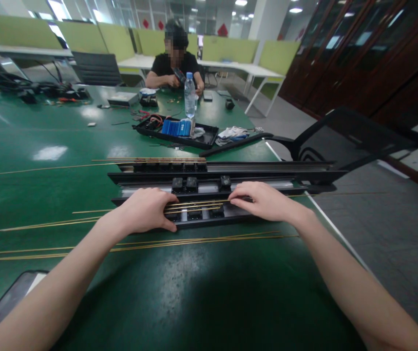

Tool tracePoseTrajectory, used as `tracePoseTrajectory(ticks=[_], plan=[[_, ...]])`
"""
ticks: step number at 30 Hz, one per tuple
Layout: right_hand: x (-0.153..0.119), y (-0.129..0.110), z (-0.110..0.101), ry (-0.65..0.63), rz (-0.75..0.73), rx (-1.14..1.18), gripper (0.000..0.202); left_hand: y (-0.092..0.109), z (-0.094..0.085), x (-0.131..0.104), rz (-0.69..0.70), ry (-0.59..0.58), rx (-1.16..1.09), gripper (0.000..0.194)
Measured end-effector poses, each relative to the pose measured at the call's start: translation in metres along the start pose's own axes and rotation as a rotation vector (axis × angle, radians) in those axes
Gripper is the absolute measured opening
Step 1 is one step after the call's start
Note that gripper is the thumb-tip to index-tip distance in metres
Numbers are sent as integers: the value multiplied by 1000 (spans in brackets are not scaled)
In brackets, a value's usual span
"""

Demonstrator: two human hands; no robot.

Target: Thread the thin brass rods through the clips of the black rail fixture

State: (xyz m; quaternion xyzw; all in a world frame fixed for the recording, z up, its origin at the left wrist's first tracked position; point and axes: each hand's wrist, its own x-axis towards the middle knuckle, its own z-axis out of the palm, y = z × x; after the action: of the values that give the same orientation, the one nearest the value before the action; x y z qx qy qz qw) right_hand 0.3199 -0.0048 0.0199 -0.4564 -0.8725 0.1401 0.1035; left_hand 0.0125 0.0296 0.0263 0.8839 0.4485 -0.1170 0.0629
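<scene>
The nearest black rail, a long channel, lies across the green table. My left hand is wrapped over its left part, thumb on the near side and fingers on the far side. Small black blocks sit inside the rail, and thin brass rods run along them, passing under my left hand. My right hand is closed in a pinch on a thin brass rod at the rods' right end; its fingertips partly hide it. Behind, a middle rail carries three black blocks.
A far rail holds a row of blocks with rods on top. Loose brass rods lie in front. Beyond are a black tray, gloves, a water bottle and a seated person. A mesh chair stands right.
</scene>
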Motion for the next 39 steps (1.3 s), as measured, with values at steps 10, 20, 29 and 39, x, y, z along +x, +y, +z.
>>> tracePoseTrajectory(ticks=[10, 20, 29, 39], plan=[[5, -5, 12, 34, -9, -54, 28, -2, 1, -2, 12, 14, -6, 72], [5, -1, 9, 32, -6, -63, 26, -1, -1, -2, -16, -16, -21, 73], [3, 2, 6, 25, -7, -72, 24, -3, 2, -2, 12, 10, -1, 73], [1, 3, 1, 49, -10, -93, 17, -2, 0, -1, -2, -8, -9, 72]])
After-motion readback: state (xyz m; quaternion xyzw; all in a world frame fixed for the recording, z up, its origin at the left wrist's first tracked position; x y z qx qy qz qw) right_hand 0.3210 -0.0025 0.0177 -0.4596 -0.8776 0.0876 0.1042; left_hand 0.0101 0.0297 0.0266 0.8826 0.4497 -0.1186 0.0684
